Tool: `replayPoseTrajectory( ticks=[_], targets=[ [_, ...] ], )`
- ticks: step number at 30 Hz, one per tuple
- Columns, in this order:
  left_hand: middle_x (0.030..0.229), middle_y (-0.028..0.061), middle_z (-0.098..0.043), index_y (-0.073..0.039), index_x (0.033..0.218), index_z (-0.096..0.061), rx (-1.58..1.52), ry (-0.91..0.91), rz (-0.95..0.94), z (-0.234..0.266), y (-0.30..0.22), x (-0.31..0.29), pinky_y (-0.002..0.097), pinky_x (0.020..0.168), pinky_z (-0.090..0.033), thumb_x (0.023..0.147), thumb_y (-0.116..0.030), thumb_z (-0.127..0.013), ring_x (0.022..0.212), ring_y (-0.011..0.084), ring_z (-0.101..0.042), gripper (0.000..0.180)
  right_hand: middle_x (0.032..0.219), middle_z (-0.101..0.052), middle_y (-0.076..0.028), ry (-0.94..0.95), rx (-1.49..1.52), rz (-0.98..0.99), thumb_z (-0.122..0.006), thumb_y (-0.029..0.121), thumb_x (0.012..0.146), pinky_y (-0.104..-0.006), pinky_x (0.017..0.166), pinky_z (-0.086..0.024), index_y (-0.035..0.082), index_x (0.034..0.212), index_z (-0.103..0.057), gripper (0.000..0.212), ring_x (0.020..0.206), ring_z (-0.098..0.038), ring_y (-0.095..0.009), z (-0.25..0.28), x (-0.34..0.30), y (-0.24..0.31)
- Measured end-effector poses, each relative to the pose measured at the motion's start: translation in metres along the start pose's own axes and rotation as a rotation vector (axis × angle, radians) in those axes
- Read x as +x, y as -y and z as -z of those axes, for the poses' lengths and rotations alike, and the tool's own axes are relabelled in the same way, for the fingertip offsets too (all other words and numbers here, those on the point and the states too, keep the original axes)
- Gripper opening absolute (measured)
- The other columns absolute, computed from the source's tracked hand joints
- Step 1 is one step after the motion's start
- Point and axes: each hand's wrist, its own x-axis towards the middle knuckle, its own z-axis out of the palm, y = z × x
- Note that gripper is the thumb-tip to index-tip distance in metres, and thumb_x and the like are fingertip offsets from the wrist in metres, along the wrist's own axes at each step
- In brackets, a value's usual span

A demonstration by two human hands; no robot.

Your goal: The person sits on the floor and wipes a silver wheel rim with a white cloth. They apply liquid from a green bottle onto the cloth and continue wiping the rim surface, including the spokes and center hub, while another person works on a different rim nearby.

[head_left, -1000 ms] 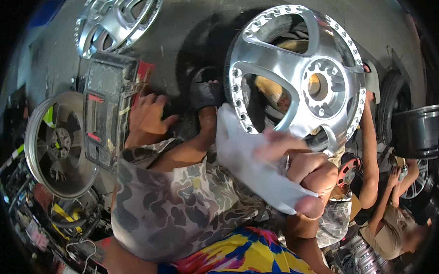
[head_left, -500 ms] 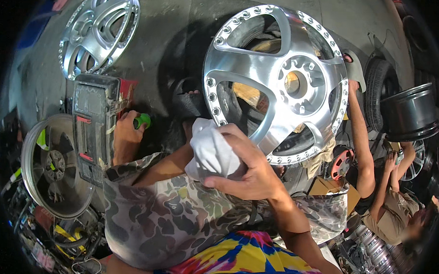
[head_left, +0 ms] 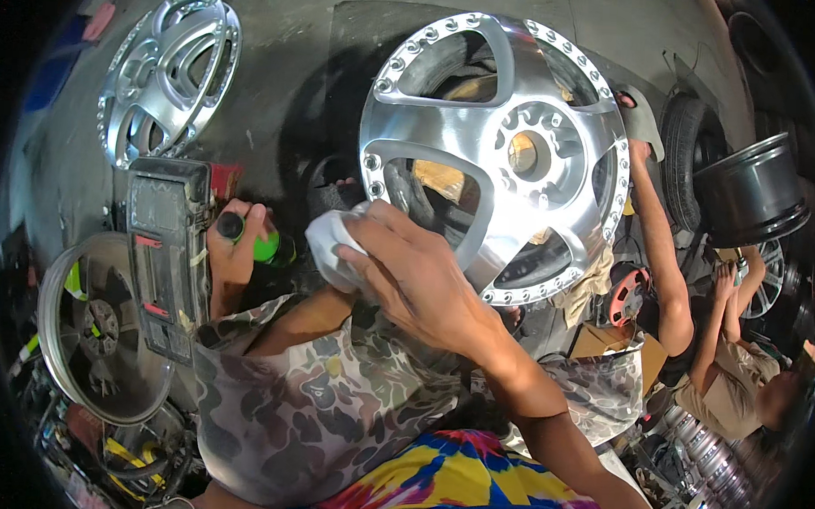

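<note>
My left hand [head_left: 232,253] is closed round a green bottle [head_left: 266,247] with a black cap, beside a worn black toolbox [head_left: 165,246]. My right hand [head_left: 420,286] grips a bunched white cloth [head_left: 331,249] between thumb and fingers, above my camouflage trouser leg. Just beyond this hand lies a large polished five-spoke wheel [head_left: 461,131], face up, with bolts round its rim. Through the gaps between its spokes show a dark tyre-like ring and brownish cardboard-like material.
Two polished wheel faces [head_left: 167,67] overlap at far left; a duller wheel [head_left: 55,332] leans below them. At right are a tyre [head_left: 689,166], a dark wheel barrel [head_left: 750,199], a crouching co-worker [head_left: 730,391] and a cardboard box [head_left: 647,348]. A grey slipper [head_left: 641,124] touches the polished wheel's right side.
My right hand has moved left with the cloth, its back turned more towards view. The bottle in my left hand has turned, showing its black cap and more of its body. The view has shifted slightly.
</note>
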Motion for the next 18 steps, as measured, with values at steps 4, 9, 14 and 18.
replayPoseTrajectory(
  ticks=[4, 9, 14, 18],
  targets=[
    [0.086, 0.004, -0.066, 0.001, 0.118, -0.061, -0.192, 0.257, -0.027, -0.006, -0.068, -0.005, 0.0239, 0.068, -0.046, 0.101, -0.001, -0.06, 0.072, 0.0069, -0.056, 0.017, 0.105, -0.062, -0.021, 0.003, 0.198, 0.054, -0.068, 0.004, 0.099, -0.042, 0.08, -0.051, -0.003, 0.12, -0.065, 0.023, 0.094, -0.063, -0.043, -0.012, 0.018, 0.001],
    [0.08, 0.0019, -0.063, 0.002, 0.119, -0.061, 0.003, 0.423, 0.028, -0.008, -0.121, -0.002, 0.0237, 0.065, -0.043, 0.098, 0.003, -0.059, 0.07, 0.0059, -0.055, 0.021, 0.097, -0.058, -0.017, 0.048, 0.137, 0.078, -0.07, 0.01, 0.099, -0.044, 0.075, -0.05, -0.002, 0.113, -0.069, 0.018, 0.086, -0.062, -0.039, -0.016, 0.032, -0.001],
    [0.077, 0.0003, -0.062, 0.001, 0.112, -0.063, 0.118, 0.294, -0.023, -0.002, -0.106, -0.005, 0.0231, 0.064, -0.041, 0.101, -0.001, -0.061, 0.069, 0.0056, -0.052, 0.012, 0.09, -0.055, -0.013, -0.06, -0.154, 0.14, -0.074, 0.011, 0.095, -0.0442, 0.069, -0.051, 0.001, 0.102, -0.072, 0.013, 0.079, -0.062, -0.033, -0.007, 0.044, -0.005],
    [0.077, 0.0015, -0.062, 0.0, 0.116, -0.062, 0.203, 0.189, -0.107, 0.0, -0.099, -0.001, 0.0233, 0.065, -0.042, 0.103, -0.005, -0.063, 0.069, 0.0067, -0.052, 0.014, 0.094, -0.057, -0.01, -0.168, -0.288, 0.203, -0.074, 0.01, 0.092, -0.0421, 0.074, -0.055, 0.004, 0.101, -0.074, 0.01, 0.086, -0.065, -0.032, -0.011, 0.046, -0.011]
  ],
)
